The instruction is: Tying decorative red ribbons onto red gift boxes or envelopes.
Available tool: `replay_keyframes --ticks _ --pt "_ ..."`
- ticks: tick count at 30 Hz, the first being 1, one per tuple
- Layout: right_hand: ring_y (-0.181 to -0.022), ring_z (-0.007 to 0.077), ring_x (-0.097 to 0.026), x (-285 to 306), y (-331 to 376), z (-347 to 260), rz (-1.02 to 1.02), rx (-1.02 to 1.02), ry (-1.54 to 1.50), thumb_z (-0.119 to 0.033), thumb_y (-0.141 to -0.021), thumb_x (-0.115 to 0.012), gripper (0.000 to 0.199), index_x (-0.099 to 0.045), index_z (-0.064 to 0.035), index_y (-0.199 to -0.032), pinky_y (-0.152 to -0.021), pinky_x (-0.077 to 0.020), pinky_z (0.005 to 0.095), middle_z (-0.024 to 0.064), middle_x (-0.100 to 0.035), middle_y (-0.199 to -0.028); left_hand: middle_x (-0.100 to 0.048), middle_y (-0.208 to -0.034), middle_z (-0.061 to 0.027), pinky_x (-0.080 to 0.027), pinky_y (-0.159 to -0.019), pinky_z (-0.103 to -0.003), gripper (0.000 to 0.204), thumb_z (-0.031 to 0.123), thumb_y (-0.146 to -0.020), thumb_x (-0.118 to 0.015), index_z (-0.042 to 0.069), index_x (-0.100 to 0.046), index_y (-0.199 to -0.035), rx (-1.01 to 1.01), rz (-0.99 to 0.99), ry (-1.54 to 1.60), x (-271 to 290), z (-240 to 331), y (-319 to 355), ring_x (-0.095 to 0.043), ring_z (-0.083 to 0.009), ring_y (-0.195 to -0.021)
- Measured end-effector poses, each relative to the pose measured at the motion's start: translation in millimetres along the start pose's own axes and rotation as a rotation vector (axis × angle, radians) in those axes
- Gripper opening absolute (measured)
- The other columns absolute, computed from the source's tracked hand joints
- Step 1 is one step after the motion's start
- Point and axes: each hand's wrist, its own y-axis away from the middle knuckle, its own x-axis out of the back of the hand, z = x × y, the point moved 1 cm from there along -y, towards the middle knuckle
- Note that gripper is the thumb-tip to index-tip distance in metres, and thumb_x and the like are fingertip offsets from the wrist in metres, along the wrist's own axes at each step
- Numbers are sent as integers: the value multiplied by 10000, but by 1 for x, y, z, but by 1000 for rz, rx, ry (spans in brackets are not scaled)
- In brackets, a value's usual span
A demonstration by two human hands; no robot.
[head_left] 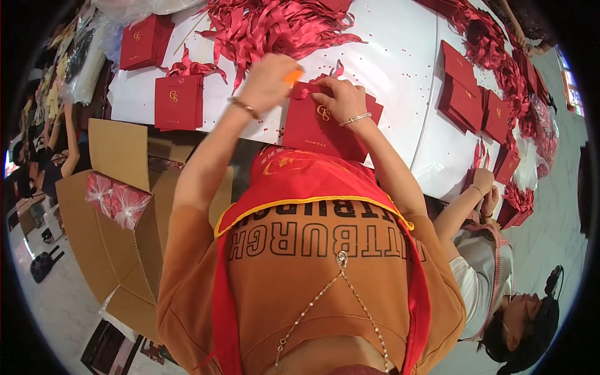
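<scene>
1. From my remote seat I have the head view, and I place everything by the ribbon heap point(281, 31), a loose tangle of shiny red strips.
2. The red bag point(312, 134) lies flat just on the wearer's side of the heap, its top edge toward it.
3. The right hand point(345, 100) is over that top edge, thumb and fingers narrowed on a red ribbon point(303, 92); most of the bag spreads below and left of this pinch.
4. The left hand point(272, 78) is blurred, between heap and bag, with an orange thing point(292, 75) at its fingers; I cannot tell how firmly it holds it.
5. Under the heap I see a white tabletop point(400, 94), dotted with red specks.
6. Left of the heap sit two bag stacks, a farther one point(145, 42) and a nearer one point(177, 105); more bags point(461, 90) lie well to its right.
7. Leftward and nearer the wearer than the heap, an open cardboard box point(94, 247) contains plastic-wrapped red bundles point(119, 200).
8. Well right of the heap, on the near side, a co-worker's hand point(482, 180) is at the table edge; beyond lies grey floor point(565, 144).
</scene>
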Motion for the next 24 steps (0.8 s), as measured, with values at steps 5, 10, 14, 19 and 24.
replay_keyframes --ticks 5,10,14,19,24 --pt "-891 236 -565 13 3 34 -94 135 -111 -358 -727 -643 342 -601 -185 -1020 -805 -357 405 66 -625 -880 -596 -820 -92 -406 -688 -379 167 176 -798 -515 54 -619 -847 -82 -33 -153 -42 9 -5 -524 -281 -804" --pt "-950 254 -525 42 8 61 -73 227 60 -341 -718 -652 288 -623 -172 -949 -798 -391 419 55 -560 -1029 -586 -819 -85 -394 -683 -376 163 182 -807 -510 60 -613 -840 -123 -50 -45 -41 11 -11 -518 -275 -812" --pt "-910 266 -526 46 11 59 54 276 81 -271 -708 -670 190 -643 -163 -863 -758 -440 363 81 -498 -1114 -576 -820 -90 -385 -694 -370 161 179 -812 -508 56 -608 -839 -109 -36 -85 -44 7 -7 -512 -276 -815" --pt "-791 267 -560 40 23 42 -30 49 -75 -191 -704 -684 242 -609 -101 -915 -698 -464 330 117 -556 -985 -588 -870 -98 -373 -735 -400 200 113 -760 -476 52 -614 -892 -58 -95 -63 -42 6 -4 -512 -285 -842" --pt "-642 130 -517 27 23 54 -88 -113 -365 -177 -753 -665 249 -577 -10 -915 -627 -438 271 64 -561 -691 -612 -853 -141 -419 -739 -384 168 136 -764 -535 18 -619 -850 -62 2 165 -40 24 -15 -544 -312 -825"
